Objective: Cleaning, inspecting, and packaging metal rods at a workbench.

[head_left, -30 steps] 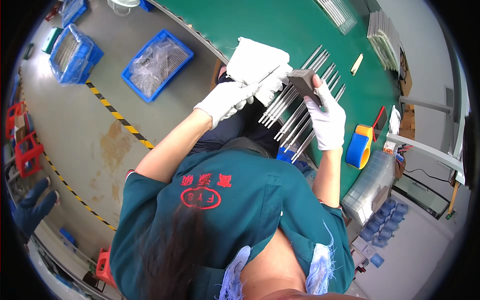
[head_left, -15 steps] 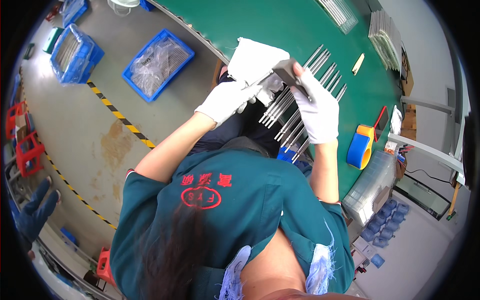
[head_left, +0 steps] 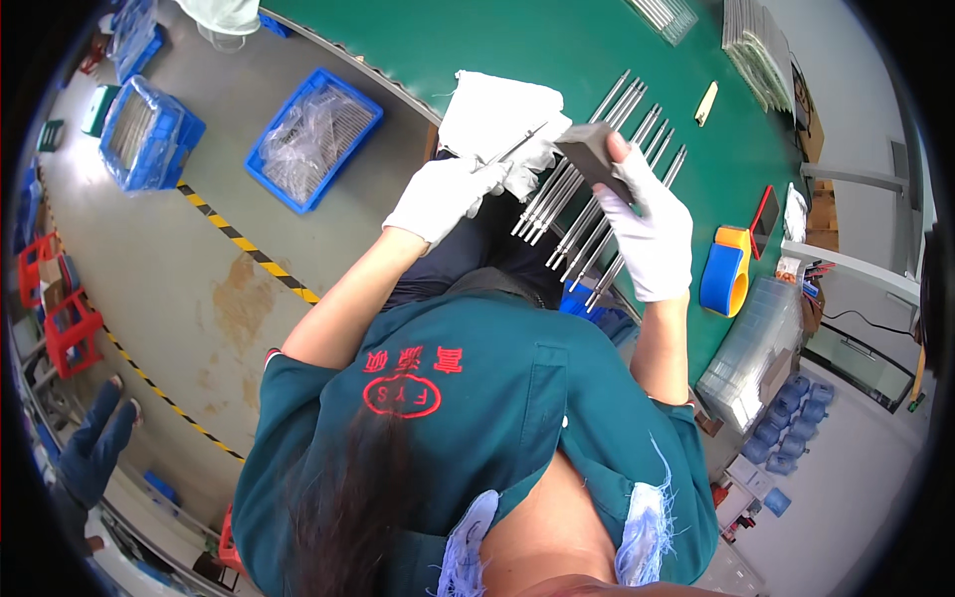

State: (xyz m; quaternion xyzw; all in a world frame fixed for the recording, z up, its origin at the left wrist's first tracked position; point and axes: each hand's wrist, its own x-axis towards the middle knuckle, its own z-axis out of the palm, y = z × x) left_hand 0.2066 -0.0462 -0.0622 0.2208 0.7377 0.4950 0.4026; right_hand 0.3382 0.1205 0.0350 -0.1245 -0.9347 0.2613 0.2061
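Left hand (head_left: 438, 196), in a white glove, fingers pinched together on a thin grey metal rod (head_left: 512, 150); the rod slants up and to the right from the fingertips, its far end over the white folded cloth (head_left: 497, 111). Grip clamped on the rod.

Right hand (head_left: 652, 224), also white-gloved, closed around a dark grey rectangular block (head_left: 595, 156), held tilted above the desk with the thumb along its upper edge. Grip clamped on the block. Block and rod tip sit near each other, not touching as far as can be seen.

Below both hands: a row of long silver metal rods (head_left: 582, 204) laid side by side on the green desk (head_left: 557, 45), slanted, their lower ends reaching the desk's near edge. The cloth lies just left of the row, at the desk edge.

Further right on the desk: a blue and orange tape dispenser (head_left: 724, 271), a small cream-coloured stick (head_left: 705, 102), a stack of clear plastic trays (head_left: 751, 343) (contents not readable). More rods lie in a bundle at the top of the desk (head_left: 665, 14).

On the grey floor to the left: a blue plastic crate (head_left: 313, 137) lined with clear film, and a second blue crate (head_left: 149, 124) beyond it. Yellow-black hazard tape (head_left: 244, 242) runs across the floor.
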